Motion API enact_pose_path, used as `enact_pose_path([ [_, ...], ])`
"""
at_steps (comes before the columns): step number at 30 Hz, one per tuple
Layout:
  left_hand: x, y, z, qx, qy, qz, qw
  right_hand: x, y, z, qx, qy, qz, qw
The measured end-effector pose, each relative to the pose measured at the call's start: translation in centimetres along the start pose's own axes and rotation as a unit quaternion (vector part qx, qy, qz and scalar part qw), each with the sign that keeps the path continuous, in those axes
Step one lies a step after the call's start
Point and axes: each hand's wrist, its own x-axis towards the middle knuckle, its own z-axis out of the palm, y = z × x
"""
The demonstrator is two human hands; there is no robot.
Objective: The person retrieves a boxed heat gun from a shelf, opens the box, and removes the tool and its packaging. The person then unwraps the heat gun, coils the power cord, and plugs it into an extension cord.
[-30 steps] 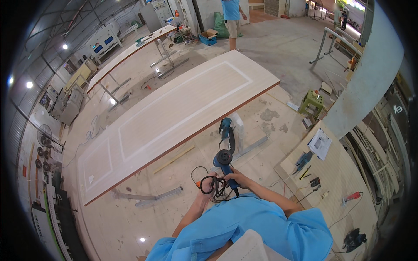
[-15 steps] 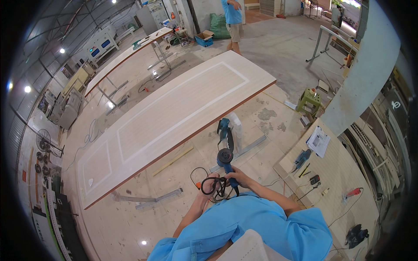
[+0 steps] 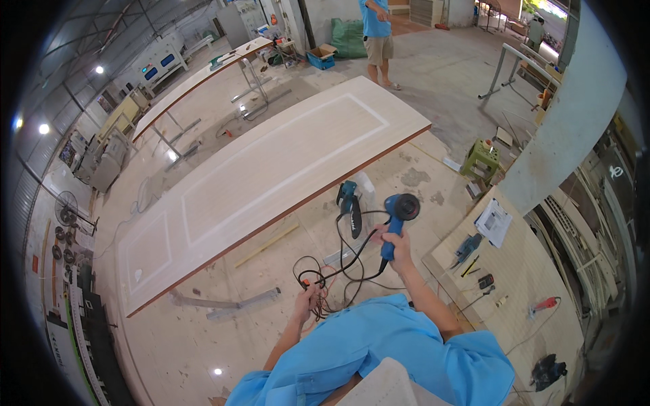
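Observation:
My right hand (image 3: 398,245) is wrapped round the handle of a blue corded power tool (image 3: 394,229). Its round black end (image 3: 407,206) faces up, and whether it is a heat gun or another tool cannot be made out. Looped black cord (image 3: 323,279) runs from the handle's base to my left hand (image 3: 309,296), whose fingers close on it. A small orange piece (image 3: 305,282) shows just above that hand. Beyond lies a teal power sander (image 3: 349,196) with a black dust bag. Past it stretches a long pale door panel (image 3: 271,172) with white rectangular outlines.
To my right stands a wooden bench (image 3: 521,271) bearing papers (image 3: 494,222), a blue-grey tool (image 3: 466,250) and a red-handled tool (image 3: 545,304). Metal stand legs (image 3: 244,303) lie below the panel. A green stool (image 3: 480,159) and a person (image 3: 376,34) are farther off.
My right hand has raised the blue tool and carried it right, away from my left hand. The cord now stretches between them. The person beyond the panel has shifted right.

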Motion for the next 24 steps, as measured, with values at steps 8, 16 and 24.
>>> enact_pose_path([
  [8,-1.5,-1.1,-5.1,0.162,0.06,0.002,0.985,1.9,-3.9,-4.9,-0.04,0.152,-0.135,0.978],
  [16,-0.9,-2.9,-6.5,0.185,0.038,0.011,0.982,-0.7,-3.9,-9.9,-0.048,0.182,-0.081,0.979],
  [24,-0.3,-4.6,-4.7,0.096,0.029,-0.041,0.994,-2.7,-1.6,-11.7,-0.028,0.204,-0.038,0.978],
])
